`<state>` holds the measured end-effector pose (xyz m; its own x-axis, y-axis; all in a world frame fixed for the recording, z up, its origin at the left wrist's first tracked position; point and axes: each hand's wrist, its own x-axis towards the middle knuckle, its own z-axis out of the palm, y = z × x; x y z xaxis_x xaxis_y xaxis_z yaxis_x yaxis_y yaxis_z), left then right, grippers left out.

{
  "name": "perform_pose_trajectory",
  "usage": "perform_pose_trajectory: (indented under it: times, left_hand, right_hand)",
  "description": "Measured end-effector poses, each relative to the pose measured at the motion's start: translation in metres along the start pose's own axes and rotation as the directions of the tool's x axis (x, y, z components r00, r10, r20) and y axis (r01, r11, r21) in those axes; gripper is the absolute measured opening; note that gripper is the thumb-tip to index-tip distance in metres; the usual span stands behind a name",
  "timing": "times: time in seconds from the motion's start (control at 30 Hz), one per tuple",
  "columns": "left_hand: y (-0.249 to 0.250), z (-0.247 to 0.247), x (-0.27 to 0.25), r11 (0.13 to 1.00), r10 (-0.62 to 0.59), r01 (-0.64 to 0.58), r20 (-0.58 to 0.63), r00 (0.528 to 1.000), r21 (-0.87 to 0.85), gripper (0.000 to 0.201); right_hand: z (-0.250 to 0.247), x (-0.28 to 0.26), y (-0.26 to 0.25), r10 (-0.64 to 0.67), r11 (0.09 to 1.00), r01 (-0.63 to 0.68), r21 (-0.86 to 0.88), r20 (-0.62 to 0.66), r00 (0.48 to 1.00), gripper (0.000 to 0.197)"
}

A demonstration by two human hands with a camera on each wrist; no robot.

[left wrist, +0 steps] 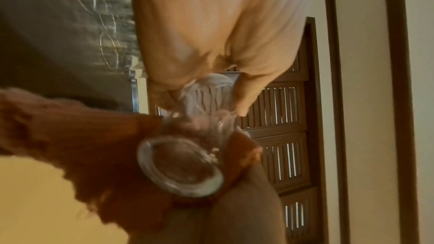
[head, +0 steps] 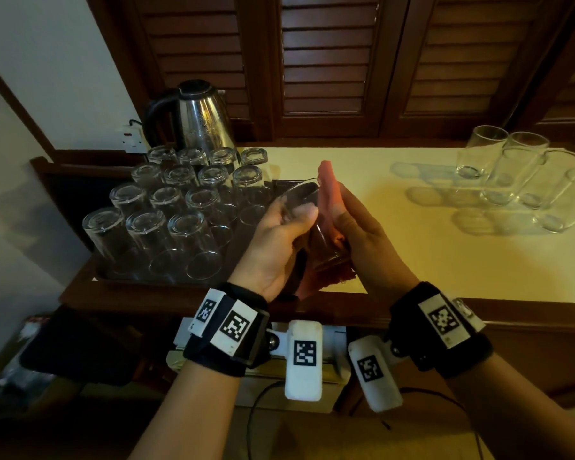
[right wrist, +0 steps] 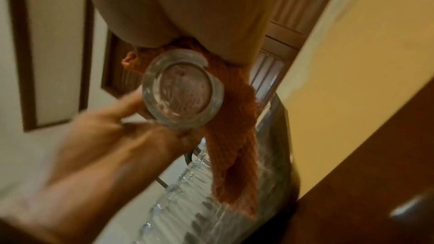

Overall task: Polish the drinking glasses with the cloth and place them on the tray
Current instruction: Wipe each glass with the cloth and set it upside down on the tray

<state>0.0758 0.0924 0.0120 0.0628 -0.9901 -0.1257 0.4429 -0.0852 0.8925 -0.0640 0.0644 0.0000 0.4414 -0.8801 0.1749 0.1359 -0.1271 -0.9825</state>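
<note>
1. The dark tray (head: 97,260) sits at the left end of the surface (head: 395,234) and holds clear drinking glasses (head: 166,214) standing upside down in close rows; about 15 can be counted in the head view, though the back row partly hides behind the front ones.
2. A steel kettle (head: 200,117) stands just behind the tray, its base hidden by the glasses.
3. The left hand (head: 279,240) grips 1 glass (head: 307,224) above the near right corner of the tray, thumb across its side, fingers curled round it. The glass is tilted, mouth pointing away, thick base (left wrist: 180,166) toward the wrists.
4. The right hand (head: 369,237) presses an orange cloth (head: 327,190) against the right side of that glass. Its thumb lies along the cloth; the fingers are behind the cloth and glass, so how they bend cannot be told.
5. The cloth runs up past the glass's rim and hangs below the base, touching the glass along its length.
6. At the far right of the surface, 4 or so upright glasses (head: 518,174) stand close together, well apart from the tray; their overlapping clear walls make the count unsure.
7. Both wrist views are blurred; the glass base (right wrist: 183,90) and cloth (right wrist: 232,136) show in them, but fine detail is lost.
</note>
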Motion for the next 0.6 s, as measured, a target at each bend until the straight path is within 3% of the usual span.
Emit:
perform_pose_trajectory:
  times: [0.03,0.1,0.2,0.3,0.37,0.47,0.53,0.6]
  left_hand:
    - [0.002,0.004,-0.001,1.0,-0.003,0.003,-0.004,1.0,0.024,0.031]
    - [0.0,0.007,-0.001,0.997,0.008,-0.007,-0.014,1.0,0.074,0.062]
    - [-0.002,0.009,0.001,0.999,0.033,-0.033,0.023,0.999,0.038,0.057]
    - [-0.007,0.003,0.0,0.999,0.015,-0.007,0.162,0.987,-0.053,0.076]
    - [-0.007,-0.001,0.0,0.999,-0.032,0.033,0.119,0.992,-0.001,0.066]
    - [-0.003,-0.002,0.003,0.997,-0.051,0.052,-0.021,0.998,0.056,0.053]
    - [-0.006,0.003,0.004,0.996,-0.063,0.066,-0.038,0.997,0.067,0.059]
    - [-0.012,0.008,0.006,0.987,-0.047,0.055,-0.055,0.997,0.149,0.072]
  right_hand:
    - [0.002,-0.001,0.001,-0.02,0.999,0.02,-0.047,0.003,1.0,0.051]
    - [0.005,-0.002,0.002,-0.054,0.997,0.054,-0.048,0.007,0.999,0.051]
    - [0.005,-0.004,-0.002,0.009,0.982,-0.009,0.19,-0.003,1.0,0.047]
    - [0.001,-0.001,-0.005,0.142,0.919,-0.135,0.369,0.008,0.99,0.046]
    - [-0.005,0.001,-0.007,0.133,0.94,-0.122,0.318,-0.014,0.991,0.044]
    - [-0.008,0.003,-0.005,0.031,0.997,-0.028,0.067,-0.055,0.998,0.047]
    - [-0.003,0.002,-0.003,-0.012,0.999,0.01,-0.037,-0.043,0.999,0.051]
    - [0.003,0.0,0.001,-0.027,1.0,0.026,-0.01,-0.024,0.999,0.05]
